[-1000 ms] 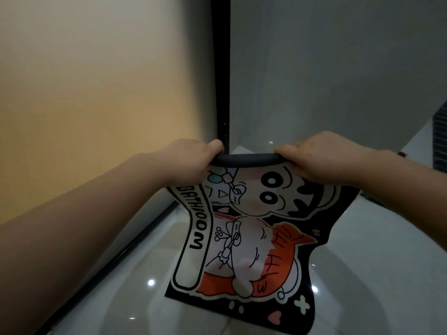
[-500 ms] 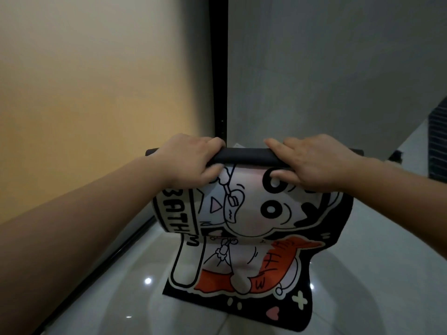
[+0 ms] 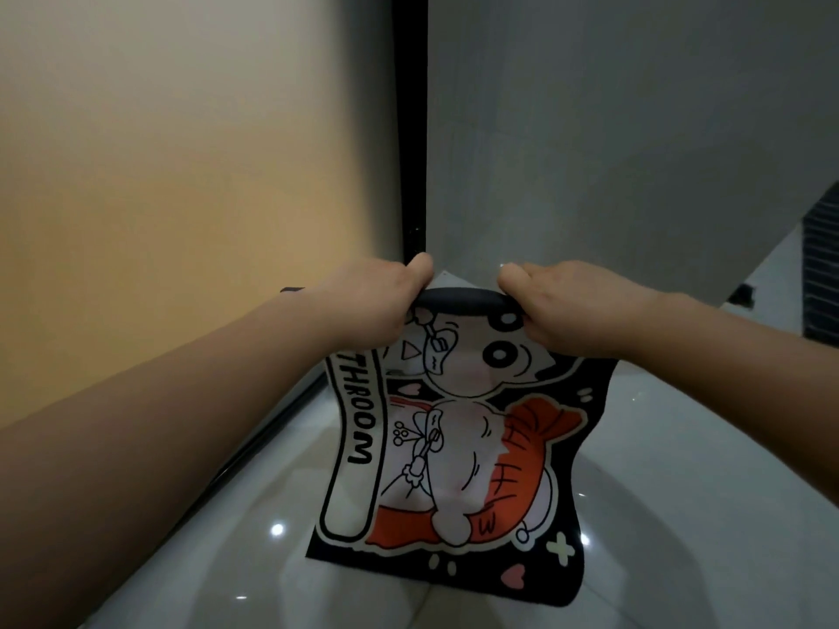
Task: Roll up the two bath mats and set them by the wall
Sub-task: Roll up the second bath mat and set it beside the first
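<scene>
A black bath mat (image 3: pixel 454 451) with a cartoon print and the word BATHROOM hangs in front of me, its top edge turned over into a dark roll (image 3: pixel 463 301). My left hand (image 3: pixel 363 306) grips the left end of that roll, fingers curled over it. My right hand (image 3: pixel 576 306) grips the right end the same way. The mat's lower edge reaches down to the glossy white floor (image 3: pixel 681 515). I see only this one mat.
An orange-lit wall (image 3: pixel 159 197) stands on the left and a grey wall (image 3: pixel 613 129) on the right, meeting at a black vertical frame (image 3: pixel 411 129). A black track (image 3: pixel 254 451) runs along the left wall's foot. A dark slatted object (image 3: pixel 821 274) sits at far right.
Both hands have turned the top edge over further, so less of the print shows: BATHROOM now reads THROOM. The hands shifted their grip on the roll.
</scene>
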The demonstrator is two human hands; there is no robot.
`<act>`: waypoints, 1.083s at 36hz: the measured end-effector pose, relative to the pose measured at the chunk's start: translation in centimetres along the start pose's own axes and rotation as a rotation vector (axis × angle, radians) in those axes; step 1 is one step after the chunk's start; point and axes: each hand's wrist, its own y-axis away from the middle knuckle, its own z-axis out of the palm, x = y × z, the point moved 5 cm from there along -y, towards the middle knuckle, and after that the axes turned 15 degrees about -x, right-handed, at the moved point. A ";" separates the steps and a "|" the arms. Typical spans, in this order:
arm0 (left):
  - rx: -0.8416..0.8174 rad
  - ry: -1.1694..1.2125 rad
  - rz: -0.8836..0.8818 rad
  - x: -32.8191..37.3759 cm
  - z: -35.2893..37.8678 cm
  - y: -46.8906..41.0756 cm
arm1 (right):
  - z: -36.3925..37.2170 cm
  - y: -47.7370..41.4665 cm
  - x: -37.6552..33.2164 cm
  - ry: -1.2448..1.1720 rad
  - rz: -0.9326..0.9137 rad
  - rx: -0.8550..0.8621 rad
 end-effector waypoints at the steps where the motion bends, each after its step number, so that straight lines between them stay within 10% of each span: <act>1: 0.011 -0.003 0.003 0.0 0.0 0.0 | 0.1 0.0 0.0 0.009 0.009 0.002; 18: 0.240 -0.094 0.164 0.8 0.3 0.8 | 0.9 -0.1 0.3 0.220 -0.051 0.095; 39: -0.007 0.046 0.094 1.1 0.9 -0.6 | 1.1 -1.0 -0.4 -0.039 0.018 0.007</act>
